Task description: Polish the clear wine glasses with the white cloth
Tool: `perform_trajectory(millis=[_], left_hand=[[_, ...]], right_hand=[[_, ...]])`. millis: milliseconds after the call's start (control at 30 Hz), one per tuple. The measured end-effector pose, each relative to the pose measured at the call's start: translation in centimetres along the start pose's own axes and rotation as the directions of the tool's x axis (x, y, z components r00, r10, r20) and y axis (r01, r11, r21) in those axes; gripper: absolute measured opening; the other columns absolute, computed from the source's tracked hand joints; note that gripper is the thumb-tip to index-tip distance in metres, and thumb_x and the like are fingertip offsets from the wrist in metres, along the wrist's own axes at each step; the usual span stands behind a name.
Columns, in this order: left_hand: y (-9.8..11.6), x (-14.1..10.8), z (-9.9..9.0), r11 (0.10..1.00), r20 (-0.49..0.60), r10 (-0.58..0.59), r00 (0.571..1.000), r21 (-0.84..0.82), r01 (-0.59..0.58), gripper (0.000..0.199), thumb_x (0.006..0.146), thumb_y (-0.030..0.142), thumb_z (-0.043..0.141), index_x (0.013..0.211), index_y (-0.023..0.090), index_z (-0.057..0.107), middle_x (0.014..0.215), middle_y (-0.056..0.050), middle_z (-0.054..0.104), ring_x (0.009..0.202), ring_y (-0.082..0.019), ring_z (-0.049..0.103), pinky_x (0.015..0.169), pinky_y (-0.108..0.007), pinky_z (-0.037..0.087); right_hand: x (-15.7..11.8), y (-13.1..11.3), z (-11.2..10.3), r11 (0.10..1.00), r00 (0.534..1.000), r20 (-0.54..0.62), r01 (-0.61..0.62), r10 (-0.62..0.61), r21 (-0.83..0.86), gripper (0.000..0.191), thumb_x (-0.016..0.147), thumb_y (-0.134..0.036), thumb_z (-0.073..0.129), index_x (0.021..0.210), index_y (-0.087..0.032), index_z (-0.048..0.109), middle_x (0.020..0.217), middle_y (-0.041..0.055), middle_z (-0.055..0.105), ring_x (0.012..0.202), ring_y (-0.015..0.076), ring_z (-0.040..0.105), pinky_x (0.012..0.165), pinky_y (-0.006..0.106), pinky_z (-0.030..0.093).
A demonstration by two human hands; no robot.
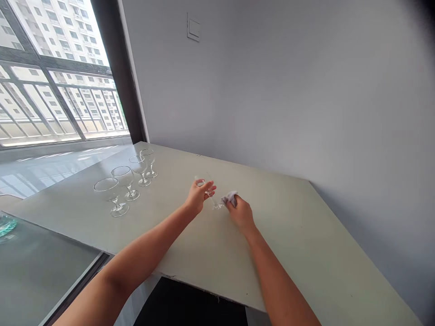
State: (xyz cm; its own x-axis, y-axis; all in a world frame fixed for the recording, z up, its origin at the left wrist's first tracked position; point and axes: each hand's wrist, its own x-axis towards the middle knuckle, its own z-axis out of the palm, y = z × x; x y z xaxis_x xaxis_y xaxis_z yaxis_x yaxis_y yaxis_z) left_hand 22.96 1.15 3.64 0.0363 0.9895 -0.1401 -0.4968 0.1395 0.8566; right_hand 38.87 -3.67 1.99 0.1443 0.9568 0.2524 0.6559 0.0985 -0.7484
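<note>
A clear stemmed glass (208,190) sits in the left hand (199,195), out over the middle of the pale tabletop (306,253). It is hard to make out: the glass is see-through against the light surface, the fingers cover part of the bowl, and only a faint rim up and left of the fingertips and a glinting foot down and right of them show. It seems tilted, the foot toward the right hand (240,213). The left grip is clenched around the bowl. The right grip is clenched on a small white cloth (229,197), bunched so that its shape cannot be read; the cloth lies just beside the foot of the glass, and whether it touches cannot be told.

To the far left four empty stemmed glasses (127,181) stand upright in a slanting row, well apart from the hands. At the near left a glass-topped table (37,267) adjoins the tabletop, and on it a greenish glass object (6,225) is cut off by the picture's edge. Both forearms run out of the picture at the bottom.
</note>
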Motion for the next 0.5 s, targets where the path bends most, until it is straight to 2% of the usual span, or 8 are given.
perform_trajectory(millis=[33, 100, 167, 233, 267, 333, 400, 500], left_hand=[[0.2, 0.5, -0.3, 0.999, -0.026, 0.010, 1.000, -0.049, -0.011, 0.046, 0.062, 0.027, 0.073, 0.092, 0.019, 0.040, 0.083, -0.004, 0.061, 0.084, -0.019, 0.063, 0.077, -0.034, 0.049], [0.5, 1.1, -0.7, 0.995, -0.043, 0.019, 0.999, -0.100, -0.023, 0.037, 0.064, 0.028, 0.072, 0.085, 0.018, 0.043, 0.078, -0.003, 0.060, 0.082, -0.018, 0.064, 0.076, -0.033, 0.051], [0.6, 1.3, -1.0, 0.995, -0.018, -0.028, 0.999, -0.099, 0.026, 0.028, 0.067, 0.030, 0.068, 0.078, 0.017, 0.046, 0.073, -0.003, 0.058, 0.080, -0.018, 0.064, 0.073, -0.031, 0.052], [0.6, 1.1, -0.8, 0.985, 0.033, -0.145, 0.989, -0.093, 0.148, 0.022, 0.070, 0.030, 0.065, 0.074, 0.016, 0.048, 0.072, -0.004, 0.059, 0.080, -0.019, 0.063, 0.070, -0.030, 0.053], [0.5, 0.9, -0.7, 0.972, 0.064, -0.207, 0.976, -0.103, 0.213, 0.021, 0.071, 0.030, 0.064, 0.074, 0.015, 0.049, 0.074, -0.005, 0.059, 0.081, -0.020, 0.063, 0.071, -0.031, 0.053], [0.4, 0.5, -0.3, 0.942, 0.138, -0.272, 0.952, -0.162, 0.293, 0.020, 0.073, 0.030, 0.063, 0.075, 0.015, 0.050, 0.081, -0.007, 0.061, 0.087, -0.020, 0.062, 0.075, -0.030, 0.053], [0.3, 0.1, 0.2, 0.924, 0.202, -0.243, 0.949, -0.249, 0.290, 0.021, 0.073, 0.031, 0.063, 0.078, 0.015, 0.050, 0.086, -0.008, 0.061, 0.093, -0.020, 0.061, 0.078, -0.028, 0.053], [0.4, -0.1, 0.6, 0.910, 0.242, -0.135, 0.961, -0.354, 0.217, 0.023, 0.074, 0.034, 0.062, 0.081, 0.015, 0.049, 0.094, -0.008, 0.059, 0.100, -0.019, 0.058, 0.082, -0.028, 0.052]], right_hand=[[-0.1, 0.0, -0.1, 0.998, 0.997, -0.059, 0.051, -0.054, -0.043, 0.015, 0.076, -0.033, 0.049, 0.077, -0.020, 0.058, 0.068, 0.0009, 0.056, 0.063, 0.0148, 0.050, 0.057, 0.026, 0.038], [-0.4, -0.2, -0.1, 0.960, 0.961, -0.053, 0.267, -0.272, -0.090, 0.020, 0.077, -0.032, 0.051, 0.092, -0.022, 0.059, 0.090, 0.0055, 0.059, 0.080, 0.0187, 0.053, 0.066, 0.029, 0.042], [-0.9, -0.6, 0.2, 0.854, 0.863, 0.074, 0.506, -0.500, -0.120, 0.031, 0.076, -0.028, 0.054, 0.107, -0.026, 0.056, 0.111, 0.0069, 0.054, 0.097, 0.0224, 0.050, 0.077, 0.034, 0.042], [-1.3, -1.0, 0.5, 0.787, 0.793, 0.179, 0.605, -0.582, -0.120, 0.036, 0.076, -0.022, 0.054, 0.112, -0.031, 0.055, 0.116, 0.0062, 0.051, 0.101, 0.0234, 0.047, 0.079, 0.036, 0.042], [-1.5, -1.2, 0.7, 0.799, 0.798, 0.186, 0.595, -0.574, -0.088, 0.036, 0.077, -0.020, 0.052, 0.111, -0.032, 0.055, 0.113, 0.0061, 0.051, 0.098, 0.0225, 0.048, 0.076, 0.035, 0.043], [-1.5, -1.2, 0.9, 0.872, 0.859, 0.149, 0.482, -0.490, 0.088, 0.033, 0.078, -0.021, 0.052, 0.109, -0.032, 0.056, 0.102, 0.0052, 0.053, 0.088, 0.0191, 0.051, 0.069, 0.031, 0.046], [-1.4, -1.1, 1.2, 0.887, 0.932, 0.151, 0.251, -0.329, 0.387, 0.031, 0.077, -0.029, 0.056, 0.107, -0.029, 0.054, 0.089, 0.0027, 0.054, 0.073, 0.0155, 0.053, 0.059, 0.028, 0.046], [-1.3, -0.9, 2.3, 0.650, 0.965, 0.252, -0.143, -0.078, 0.746, 0.033, 0.072, -0.045, 0.059, 0.096, -0.024, 0.052, 0.070, -0.0023, 0.053, 0.053, 0.0109, 0.048, 0.045, 0.023, 0.041]])
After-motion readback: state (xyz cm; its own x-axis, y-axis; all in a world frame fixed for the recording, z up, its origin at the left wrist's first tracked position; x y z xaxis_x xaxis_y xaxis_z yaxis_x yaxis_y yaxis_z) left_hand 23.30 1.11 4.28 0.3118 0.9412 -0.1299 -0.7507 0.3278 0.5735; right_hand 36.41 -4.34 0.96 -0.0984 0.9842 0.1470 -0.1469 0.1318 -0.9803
